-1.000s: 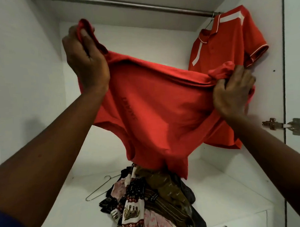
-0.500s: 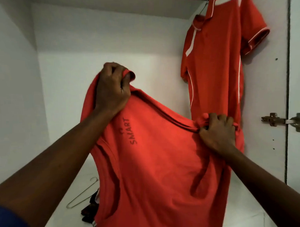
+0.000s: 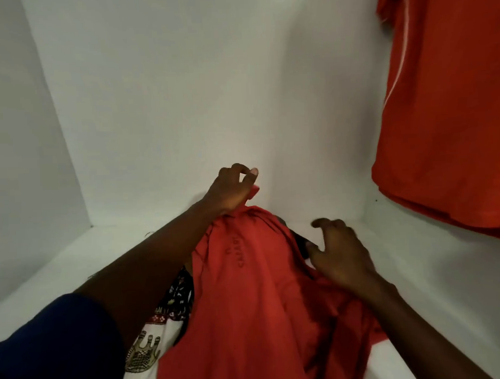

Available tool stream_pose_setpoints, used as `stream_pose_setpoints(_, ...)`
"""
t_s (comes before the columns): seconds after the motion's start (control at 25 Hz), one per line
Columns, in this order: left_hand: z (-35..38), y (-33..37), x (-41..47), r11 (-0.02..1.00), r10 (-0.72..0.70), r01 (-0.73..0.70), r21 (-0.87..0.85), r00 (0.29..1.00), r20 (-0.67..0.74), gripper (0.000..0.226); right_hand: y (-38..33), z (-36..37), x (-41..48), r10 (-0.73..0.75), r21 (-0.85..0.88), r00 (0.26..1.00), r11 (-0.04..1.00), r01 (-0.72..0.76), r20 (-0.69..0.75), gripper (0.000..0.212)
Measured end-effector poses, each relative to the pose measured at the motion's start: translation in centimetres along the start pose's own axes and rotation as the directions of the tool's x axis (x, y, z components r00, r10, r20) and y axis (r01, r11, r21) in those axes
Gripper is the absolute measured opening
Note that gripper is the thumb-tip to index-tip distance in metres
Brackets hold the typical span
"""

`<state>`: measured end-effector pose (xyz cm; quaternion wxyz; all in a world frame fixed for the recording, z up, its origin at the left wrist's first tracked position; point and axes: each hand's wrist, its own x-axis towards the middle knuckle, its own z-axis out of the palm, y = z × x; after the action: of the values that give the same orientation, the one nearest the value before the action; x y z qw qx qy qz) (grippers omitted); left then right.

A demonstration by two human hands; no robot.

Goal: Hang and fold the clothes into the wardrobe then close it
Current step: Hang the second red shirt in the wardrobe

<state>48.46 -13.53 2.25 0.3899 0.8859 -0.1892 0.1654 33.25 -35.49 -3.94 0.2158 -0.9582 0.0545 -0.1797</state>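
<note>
Matt red cloth shirt, seemingly knit; smooth matt white wardrobe panels; printed woven cloth beneath.

— Anything written on that red shirt?
— One short line of darker red lettering, running lengthwise down the cloth, with a small mark beside its upper end.
— Can you read it?
— No. Capitals, I think, but too blurred from here to make out the word.

Home wardrobe with hung shirt
</note>
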Motion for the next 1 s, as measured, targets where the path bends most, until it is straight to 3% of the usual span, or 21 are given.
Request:
stream_pose_setpoints(0.12, 0.0, -3.3, -0.7, 0.99, -0.141, 0.138, -0.041, 0.988, -0.059, 0.06, -4.3, 3.0, 1.1, -0.377, 0.278, 0.921, 0.899, 0.337, 0.101, 0.033)
stream_pose_setpoints(0.24, -2.4, -7.3, -3.5, 0.949, -0.283, 0.239, -0.207, 0.934, -0.218, 0.056, -8.4, 6.6, 1.8, -0.614, 0.291, 0.788, 0.764, 0.576, 0.051, 0.03)
stream_pose_setpoints(0.32, -4.3, -10.5, -6.5, 0.935, -0.354, 0.322, -0.148, 0.871, -0.341, 0.029, -10.5, 7.8, 2.1, -0.65, 0.311, 0.76, 0.722, 0.618, -0.001, 0.023)
stream_pose_setpoints(0.4, -6.2, -14.4, -10.1, 0.884, -0.415, 0.466, 0.026, 0.81, -0.415, 0.023, -11.6, 9.9, 2.1, -0.674, 0.329, 0.738, 0.704, 0.629, 0.034, 0.019)
stream_pose_setpoints(0.52, -8.3, -19.1, -14.6, 0.721, -0.559, 0.639, 0.268, 0.764, -0.322, 0.045, -11.2, 13.5, 0.9, -0.639, 0.271, 0.77, 0.742, 0.613, 0.007, 0.022)
stream_pose_setpoints(0.64, -8.1, -21.4, -16.1, 0.662, -0.594, 0.638, 0.394, 0.767, -0.243, 0.064, -10.7, 15.0, 0.7, -0.604, 0.27, 0.794, 0.756, 0.596, -0.061, 0.021)
stream_pose_setpoints(0.8, -7.3, -22.1, -15.7, 0.564, -0.57, 0.612, 0.555, 0.774, -0.275, 0.074, -10.4, 14.6, 0.7, -0.603, 0.318, 0.791, 0.733, 0.601, -0.104, 0.021)
stream_pose_setpoints(1.0, -9.5, -22.6, -14.1, 0.416, -0.737, 0.708, 0.57, 0.63, -0.244, 0.082, -10.3, 14.9, 0.9, -0.59, 0.359, 0.795, 0.718, 0.596, -0.141, 0.023)
